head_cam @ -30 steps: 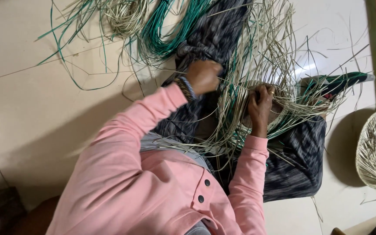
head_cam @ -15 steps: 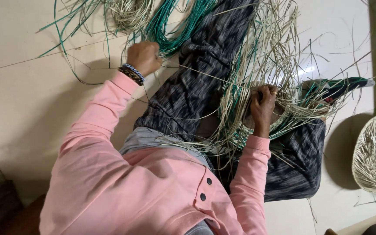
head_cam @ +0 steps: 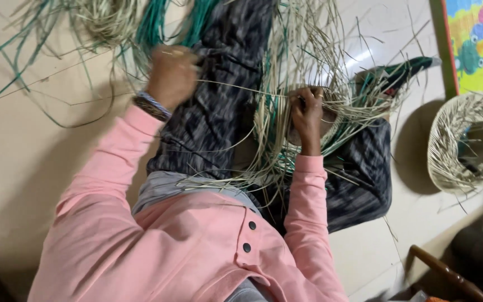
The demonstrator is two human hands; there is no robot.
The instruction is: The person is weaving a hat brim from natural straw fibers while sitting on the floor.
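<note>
From my remote feed: my left hand point(head_cam: 171, 75) fingers pinch a pale reed strand point(head_cam: 241, 89) running sideways across the lap to the half-woven basket point(head_cam: 314, 120), which my right hand point(head_cam: 307, 112) fingers grip closed.

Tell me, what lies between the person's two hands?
In the head view, a taut pale strand runs from the left hand to the right hand, crossing the dark patterned trouser leg.

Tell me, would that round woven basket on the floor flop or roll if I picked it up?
The basket probably keeps its ring shape, since its woven wall stands up unsupported. It looks light, being thin straw. Loose ends stick out, so it may snag rather than roll.
</note>
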